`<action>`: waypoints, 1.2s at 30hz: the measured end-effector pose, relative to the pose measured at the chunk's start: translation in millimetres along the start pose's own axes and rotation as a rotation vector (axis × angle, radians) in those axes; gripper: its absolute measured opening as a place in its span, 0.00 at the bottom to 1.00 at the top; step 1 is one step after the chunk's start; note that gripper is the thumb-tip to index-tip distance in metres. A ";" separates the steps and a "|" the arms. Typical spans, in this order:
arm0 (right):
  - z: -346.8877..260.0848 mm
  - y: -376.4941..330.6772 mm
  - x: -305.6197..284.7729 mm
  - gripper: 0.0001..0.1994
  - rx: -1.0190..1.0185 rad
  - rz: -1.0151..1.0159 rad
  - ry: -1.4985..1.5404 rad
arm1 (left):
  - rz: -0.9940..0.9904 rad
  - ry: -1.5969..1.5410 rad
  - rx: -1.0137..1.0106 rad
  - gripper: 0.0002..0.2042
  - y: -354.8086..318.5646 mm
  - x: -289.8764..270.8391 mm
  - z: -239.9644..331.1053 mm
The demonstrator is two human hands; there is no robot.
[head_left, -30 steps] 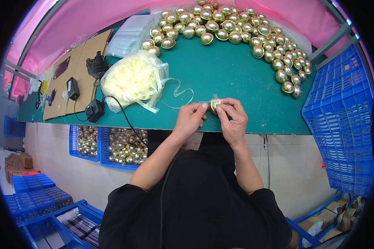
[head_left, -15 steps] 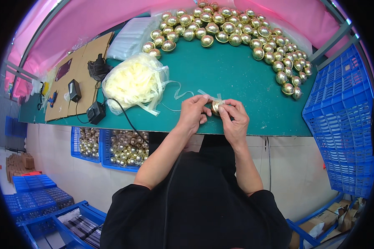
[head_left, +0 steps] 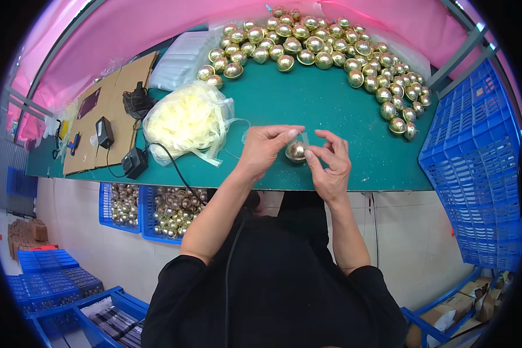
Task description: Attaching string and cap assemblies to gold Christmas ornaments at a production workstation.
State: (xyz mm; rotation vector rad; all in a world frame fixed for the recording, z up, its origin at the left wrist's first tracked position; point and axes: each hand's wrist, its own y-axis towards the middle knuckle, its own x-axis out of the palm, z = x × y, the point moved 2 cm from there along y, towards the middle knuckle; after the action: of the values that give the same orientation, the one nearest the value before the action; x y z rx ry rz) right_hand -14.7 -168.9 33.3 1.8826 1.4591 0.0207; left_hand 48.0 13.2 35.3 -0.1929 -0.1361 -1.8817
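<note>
A round gold bell-like ball (head_left: 295,152) sits at the table's near edge, between my two hands. My left hand (head_left: 264,152) is closed in a pinch above and left of it, with thumb and forefinger on a pale translucent ribbon (head_left: 305,139). The short piece of ribbon stands up beside the ball's top. My right hand (head_left: 333,166) is at the ball's right side, its thumb and a finger pinched at the ribbon's lower part, while the upper finger is raised and bent away. A bag of cream ribbon (head_left: 188,119) lies to the left.
Many gold balls (head_left: 314,44) cover the far and right parts of the green table (head_left: 284,98). On the left are cardboard (head_left: 113,98), black adapters (head_left: 134,159) and a cable. Blue crates (head_left: 472,168) stack at the right; crates of balls (head_left: 174,211) stand below the table.
My hands have moved slightly apart at the top of the ball. The right forefinger has lifted off, leaving more of the ball and the upright ribbon piece showing.
</note>
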 end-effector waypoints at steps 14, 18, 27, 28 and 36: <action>4.8 21.1 21.7 0.06 0.149 -0.349 0.562 | -0.111 -0.101 0.057 0.11 -10.6 0.3 21.9; 2.0 17.1 27.0 0.08 0.299 -0.348 0.663 | -0.128 -0.103 -0.030 0.13 -13.6 0.0 22.4; -4.3 16.8 28.3 0.08 0.369 -0.271 0.681 | -0.081 -0.178 0.056 0.14 -29.4 -0.6 6.3; -4.9 16.5 28.5 0.08 0.377 -0.283 0.689 | -0.069 -0.136 0.092 0.14 -31.2 0.9 5.5; -5.1 16.1 25.3 0.07 0.349 -0.308 0.515 | 0.014 -0.023 0.072 0.14 -27.0 1.9 -0.5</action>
State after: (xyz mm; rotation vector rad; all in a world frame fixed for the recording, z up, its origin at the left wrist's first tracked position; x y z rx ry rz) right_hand 5.3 -146.1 35.6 1.9899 2.2149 0.1185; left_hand 21.8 19.8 35.3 -0.1658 -0.2178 -1.8583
